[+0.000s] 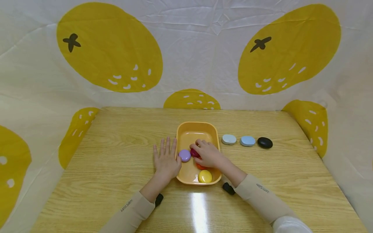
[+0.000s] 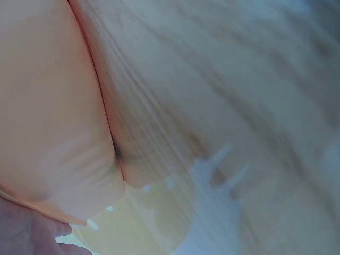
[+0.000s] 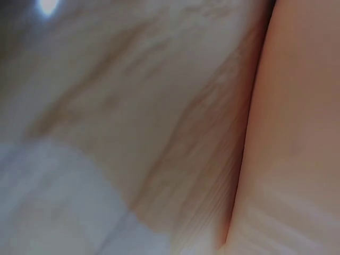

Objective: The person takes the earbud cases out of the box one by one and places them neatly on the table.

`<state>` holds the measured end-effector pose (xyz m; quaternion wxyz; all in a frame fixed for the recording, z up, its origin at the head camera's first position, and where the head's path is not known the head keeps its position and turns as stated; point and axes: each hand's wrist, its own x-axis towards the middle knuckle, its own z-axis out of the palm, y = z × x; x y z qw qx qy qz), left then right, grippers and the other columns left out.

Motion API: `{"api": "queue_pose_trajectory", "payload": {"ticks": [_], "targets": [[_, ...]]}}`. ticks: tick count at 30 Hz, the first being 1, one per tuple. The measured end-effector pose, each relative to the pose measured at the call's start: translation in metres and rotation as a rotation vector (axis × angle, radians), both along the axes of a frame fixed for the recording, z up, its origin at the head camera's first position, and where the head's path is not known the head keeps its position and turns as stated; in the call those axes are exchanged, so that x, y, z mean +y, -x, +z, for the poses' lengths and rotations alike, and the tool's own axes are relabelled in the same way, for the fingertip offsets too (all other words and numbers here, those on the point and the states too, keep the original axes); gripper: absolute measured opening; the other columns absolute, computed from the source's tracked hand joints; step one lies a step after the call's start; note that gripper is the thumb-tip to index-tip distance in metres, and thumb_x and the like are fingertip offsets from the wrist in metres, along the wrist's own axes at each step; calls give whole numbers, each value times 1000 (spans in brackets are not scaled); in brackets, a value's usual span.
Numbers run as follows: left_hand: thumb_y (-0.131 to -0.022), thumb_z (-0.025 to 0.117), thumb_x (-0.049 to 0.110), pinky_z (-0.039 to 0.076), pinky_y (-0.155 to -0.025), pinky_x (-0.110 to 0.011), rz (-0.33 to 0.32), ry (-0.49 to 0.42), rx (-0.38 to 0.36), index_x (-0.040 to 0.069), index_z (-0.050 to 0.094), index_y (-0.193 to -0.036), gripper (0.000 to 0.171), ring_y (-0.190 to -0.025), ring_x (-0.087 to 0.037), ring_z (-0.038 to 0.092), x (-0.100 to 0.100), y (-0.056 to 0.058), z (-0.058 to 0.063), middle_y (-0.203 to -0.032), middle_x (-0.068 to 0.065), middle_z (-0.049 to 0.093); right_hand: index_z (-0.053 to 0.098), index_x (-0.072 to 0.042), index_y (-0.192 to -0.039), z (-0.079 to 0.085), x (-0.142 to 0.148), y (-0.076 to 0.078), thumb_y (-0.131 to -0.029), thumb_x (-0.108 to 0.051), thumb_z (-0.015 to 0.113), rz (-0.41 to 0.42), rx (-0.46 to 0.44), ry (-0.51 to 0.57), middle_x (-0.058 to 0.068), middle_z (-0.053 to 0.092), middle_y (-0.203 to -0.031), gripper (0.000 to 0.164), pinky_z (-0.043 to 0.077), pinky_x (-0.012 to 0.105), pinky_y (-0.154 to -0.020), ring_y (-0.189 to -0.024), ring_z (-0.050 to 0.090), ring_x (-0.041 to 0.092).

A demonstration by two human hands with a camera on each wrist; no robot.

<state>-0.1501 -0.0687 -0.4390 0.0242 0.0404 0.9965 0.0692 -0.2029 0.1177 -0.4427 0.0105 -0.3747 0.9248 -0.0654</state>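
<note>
An orange tray (image 1: 198, 127) stands on the wooden table. My right hand (image 1: 207, 155) reaches into it, thumb and fingers pinching a dark red rounded stone (image 1: 194, 153). Under that hand an orange-red stone (image 1: 201, 166) is partly hidden. Just left of the dark red one lies a lilac round stone (image 1: 184, 155), and a yellow one (image 1: 205, 176) is at the tray's near end. My left hand (image 1: 167, 161) is spread with straight fingers along the tray's left side, thumb at the rim. In the left wrist view, part of the left hand (image 2: 29, 228) shows at the lower left corner.
To the right of the tray, a pale grey-blue stone (image 1: 229, 139), a light blue stone (image 1: 247, 141) and a black stone (image 1: 265, 142) stand in a row on the table (image 1: 131, 126). A white cloth with yellow shapes (image 1: 201, 58) hangs behind the table.
</note>
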Motion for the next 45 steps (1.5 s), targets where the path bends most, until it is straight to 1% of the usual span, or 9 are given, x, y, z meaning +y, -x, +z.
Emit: {"api": "queue_pose_trajectory", "payload": {"ticks": [8,13,20,23,28,33,36,40,45], "targets": [[-92,35,34,-7,-107,-55,-4,-24,2,15,14,-148,62,-139,-32,2,0,-1,0,-153,-12,7,51,-16,-122,-5,-7,-2,-80,-27,61,-57,-34,-7,11,47,-103,45,44,37,-68,-87,48,24],[-93,35,34,-5,-108,-55,-5,-25,0,15,14,-148,62,-139,-32,2,1,-1,1,-153,-11,7,52,-15,-118,-5,-9,-3,-78,-25,61,-61,-7,-2,10,46,-98,42,43,35,-64,-83,48,23],[-93,34,35,-3,-108,-55,-4,-15,-10,16,13,-148,62,-140,-31,2,1,-1,2,-153,-11,6,53,-14,-116,-4,-8,-3,-78,-22,63,-68,4,21,11,46,-96,40,43,35,-64,-80,48,24],[-93,33,35,-3,-108,-55,-6,-17,-8,16,14,-148,62,-139,-32,2,1,-1,2,-153,-11,7,53,-13,-116,-2,-3,-2,-77,-21,65,-75,35,55,11,46,-94,41,44,36,-65,-78,48,24],[-93,34,34,-5,-108,-55,-6,-33,-7,15,15,-148,61,-139,-32,2,1,-1,3,-153,-11,6,54,-13,-116,13,11,-2,-77,-20,67,-116,91,135,13,48,-98,42,45,38,-66,-80,50,25],[-93,33,34,-6,-108,-54,0,-32,-11,16,13,-148,61,-140,-31,2,0,-1,3,-153,-11,5,52,-13,-119,34,34,-7,-80,-20,65,-222,82,168,15,49,-106,42,44,41,-72,-89,51,29],[-93,33,34,-3,-108,-55,0,-20,-9,16,13,-148,62,-140,-31,2,0,-1,3,-153,-11,7,51,-12,-120,40,51,-9,-81,-21,63,-280,75,179,18,48,-108,42,43,45,-76,-93,50,31],[-93,33,34,-2,-108,-55,0,-15,-8,16,13,-148,62,-140,-31,3,0,0,2,-153,-11,8,51,-9,-119,36,75,-9,-80,-21,62,-333,91,168,20,49,-107,42,45,47,-75,-89,51,32],[-93,33,34,-6,-108,-55,1,-28,-14,16,12,-148,62,-140,-31,2,0,0,2,-153,-11,7,50,-9,-118,21,95,-11,-80,-21,64,-377,65,103,21,49,-103,42,46,48,-68,-87,51,32]]}}
